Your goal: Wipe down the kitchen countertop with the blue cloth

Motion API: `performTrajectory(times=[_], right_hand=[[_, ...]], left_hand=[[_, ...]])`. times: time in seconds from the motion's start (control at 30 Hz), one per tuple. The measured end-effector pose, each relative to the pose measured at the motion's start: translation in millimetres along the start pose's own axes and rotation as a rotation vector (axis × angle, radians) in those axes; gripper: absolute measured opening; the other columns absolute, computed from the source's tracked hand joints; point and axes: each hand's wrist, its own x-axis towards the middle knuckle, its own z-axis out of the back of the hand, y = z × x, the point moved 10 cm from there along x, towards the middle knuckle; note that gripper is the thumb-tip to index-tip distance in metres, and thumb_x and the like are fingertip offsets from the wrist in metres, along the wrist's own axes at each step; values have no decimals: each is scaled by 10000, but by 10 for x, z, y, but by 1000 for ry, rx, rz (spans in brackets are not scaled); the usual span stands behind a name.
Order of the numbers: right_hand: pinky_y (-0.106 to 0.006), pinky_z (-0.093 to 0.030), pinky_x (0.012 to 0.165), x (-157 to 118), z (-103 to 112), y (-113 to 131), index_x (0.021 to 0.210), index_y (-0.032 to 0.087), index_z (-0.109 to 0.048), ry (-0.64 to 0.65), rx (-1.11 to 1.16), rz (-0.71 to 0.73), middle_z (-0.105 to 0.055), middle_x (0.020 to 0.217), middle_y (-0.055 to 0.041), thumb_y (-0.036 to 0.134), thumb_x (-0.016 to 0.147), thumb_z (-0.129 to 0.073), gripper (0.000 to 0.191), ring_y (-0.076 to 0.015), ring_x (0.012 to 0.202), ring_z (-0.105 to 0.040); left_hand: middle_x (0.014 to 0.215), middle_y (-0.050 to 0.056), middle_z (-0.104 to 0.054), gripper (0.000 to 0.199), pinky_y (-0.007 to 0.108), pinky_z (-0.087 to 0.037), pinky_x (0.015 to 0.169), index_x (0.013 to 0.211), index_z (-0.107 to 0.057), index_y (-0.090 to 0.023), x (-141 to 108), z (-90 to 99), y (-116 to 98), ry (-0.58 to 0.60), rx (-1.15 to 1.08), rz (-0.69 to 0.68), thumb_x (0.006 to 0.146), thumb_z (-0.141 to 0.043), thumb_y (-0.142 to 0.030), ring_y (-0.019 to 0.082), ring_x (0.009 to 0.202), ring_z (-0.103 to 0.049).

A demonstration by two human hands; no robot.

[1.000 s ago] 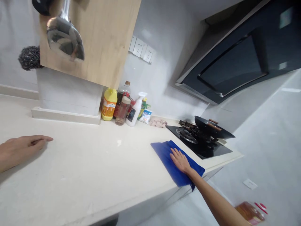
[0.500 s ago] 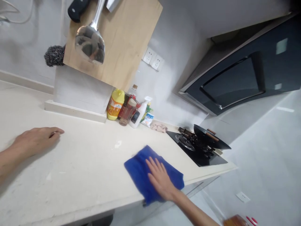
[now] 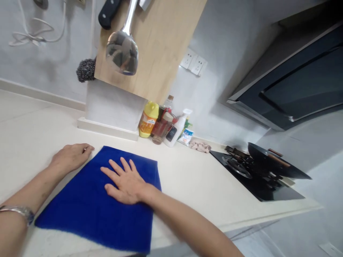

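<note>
Fingers (image 3: 115,166) spread wide, the right hand (image 3: 130,185) lies flat on the blue cloth (image 3: 88,214) — now slid from near the hob (image 3: 278,192), bringing the work beside the left hand (image 3: 72,157) at ten o'clock, curled, grip unclear. One o'clock: yellow jug (image 3: 148,119), brownish-filled jar (image 3: 162,129). Three: wok (image 3: 264,157) — contents hidden.

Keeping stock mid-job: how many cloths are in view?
2: the blue cloth, spread on the counter under the right hand, and the crumpled pinkish cloth, near the wall beside the cooktop. Others may be hidden.
</note>
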Motion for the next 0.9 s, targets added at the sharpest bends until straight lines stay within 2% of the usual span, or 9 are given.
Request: performTrajectory(times=[0.1, 0.2, 0.3, 0.4, 0.53, 0.7, 0.8, 0.9], right_hand=[[-628, -12, 1204, 395, 12, -134, 1543, 352, -185, -23, -17, -23, -84, 1655, 1, 597, 978, -272, 623, -346, 1504, 45], [-599, -34, 1214, 638, 57, -365, 1540, 353, -201, -47, -17, -81, -105, 1653, 6, 612, 976, -261, 624, -329, 1510, -1], [-564, -47, 1222, 723, 111, -609, 1540, 333, -215, -63, -16, -112, -135, 1649, -1, 613, 980, -253, 628, -304, 1513, -37], [-537, -64, 1226, 669, 162, -915, 1542, 292, -227, -87, -28, -164, -158, 1644, -26, 599, 989, -239, 634, -285, 1514, -62], [-511, -89, 1226, 414, 194, -1413, 1545, 281, -224, -118, -75, -260, -168, 1642, -38, 581, 1000, -220, 622, -266, 1514, -79], [-502, -138, 1218, -185, 247, -2084, 1542, 270, -239, -174, -149, -476, -187, 1636, -40, 534, 1014, -215, 591, -258, 1512, -107], [-509, -163, 1212, -564, 278, -2283, 1539, 218, -254, -206, -171, -560, -224, 1624, -78, 511, 1020, -175, 602, -259, 1507, -134], [-496, -195, 1212, -874, 280, -2317, 1531, 201, -279, -230, -190, -607, -266, 1609, -85, 489, 1021, -145, 601, -249, 1498, -178]], left_hand=[[1322, 94, -616, 562, 450, -447, 1007, 1247, -633, -302, -37, -23, 57, 52, 6, 75, 893, -238, -488, 340, 1210, -550], [1270, 119, -634, 546, 462, -465, 976, 1238, -636, -303, -106, 31, 79, 28, -14, 113, 895, -246, -471, 344, 1184, -567], [1206, 135, -659, 541, 475, -487, 926, 1206, -654, -295, -176, 93, 97, -20, -23, 125, 895, -247, -470, 355, 1142, -589], [1162, 123, -680, 525, 463, -505, 884, 1148, -681, -292, -227, 112, 112, -36, -16, 118, 893, -251, -452, 346, 1105, -610], [1170, 126, -687, 518, 466, -511, 882, 1138, -689, -270, -260, 128, 84, -49, -12, 77, 895, -256, -417, 346, 1108, -614], [1207, 121, -678, 487, 479, -498, 931, 1167, -677, -260, -275, 127, 68, -39, -34, 51, 880, -291, -339, 343, 1144, -600], [1193, 128, -682, 476, 474, -505, 916, 1164, -683, -262, -283, 140, 82, -46, -51, 53, 865, -322, -338, 346, 1137, -603], [1195, 127, -676, 483, 463, -504, 912, 1168, -683, -270, -287, 140, 96, -38, -54, 58, 863, -316, -346, 340, 1143, -600]])
